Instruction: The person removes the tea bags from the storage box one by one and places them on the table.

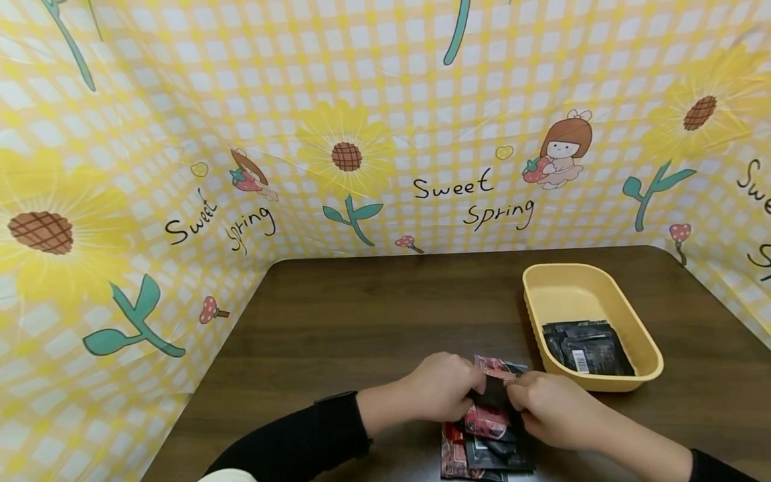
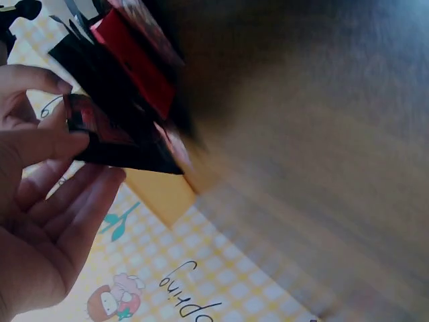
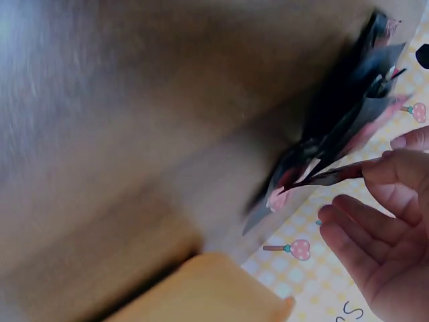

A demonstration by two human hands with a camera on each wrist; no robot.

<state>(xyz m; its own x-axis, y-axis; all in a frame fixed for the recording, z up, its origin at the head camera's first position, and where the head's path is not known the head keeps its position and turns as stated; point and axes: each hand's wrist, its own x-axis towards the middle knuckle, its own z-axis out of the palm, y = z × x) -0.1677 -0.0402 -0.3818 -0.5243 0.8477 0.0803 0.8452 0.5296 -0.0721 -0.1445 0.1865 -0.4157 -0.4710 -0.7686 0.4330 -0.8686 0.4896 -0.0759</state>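
Over a pile of black and pink-red sachets [image 1: 500, 455], both hands hold one dark sachet [image 1: 495, 393] between them. My left hand [image 1: 444, 388] pinches its left edge; in the left wrist view the thumb lies on top of the sachet [image 2: 107, 144] and fingers are underneath. From the other side my right hand [image 1: 557, 410] pinches the right edge. Seen by the right wrist camera, the sachet [image 3: 335, 176] is nearly edge-on between thumb and finger, above the table. A pink-printed sachet [image 1: 494, 366] shows just beyond the hands.
A yellow plastic basket [image 1: 566, 288] stands right of the pile, with several black sachets [image 1: 593, 351] inside. The brown wooden table [image 1: 361, 301] is backed by a yellow checked cloth [image 1: 385, 80] that also hangs at the sides.
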